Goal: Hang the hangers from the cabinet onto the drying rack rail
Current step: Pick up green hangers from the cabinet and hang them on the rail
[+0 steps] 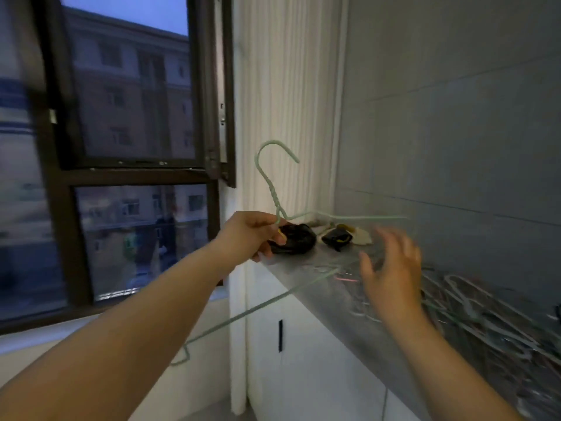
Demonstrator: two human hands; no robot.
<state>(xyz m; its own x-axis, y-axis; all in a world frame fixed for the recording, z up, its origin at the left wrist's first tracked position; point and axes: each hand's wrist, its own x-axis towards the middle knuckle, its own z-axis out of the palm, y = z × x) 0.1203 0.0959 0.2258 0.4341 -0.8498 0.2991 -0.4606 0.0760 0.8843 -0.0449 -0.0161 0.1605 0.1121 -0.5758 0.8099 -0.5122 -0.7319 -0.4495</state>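
My left hand [255,235] grips a pale green wire hanger [268,180] just below its twisted neck, with the hook pointing up. One arm of the hanger runs down to the left, the other stretches right over the cabinet top. My right hand [391,268] hovers blurred above the cabinet top [328,296] with fingers spread and holds nothing. A pile of several wire hangers [473,311] lies on the cabinet top at the right. No drying rack rail is in view.
Black bundles [296,238] and small scraps [338,237] lie at the far end of the cabinet top. White cabinet doors with a black handle [280,335] stand below. A dark-framed window [130,177] fills the left, a tiled wall [455,117] the right.
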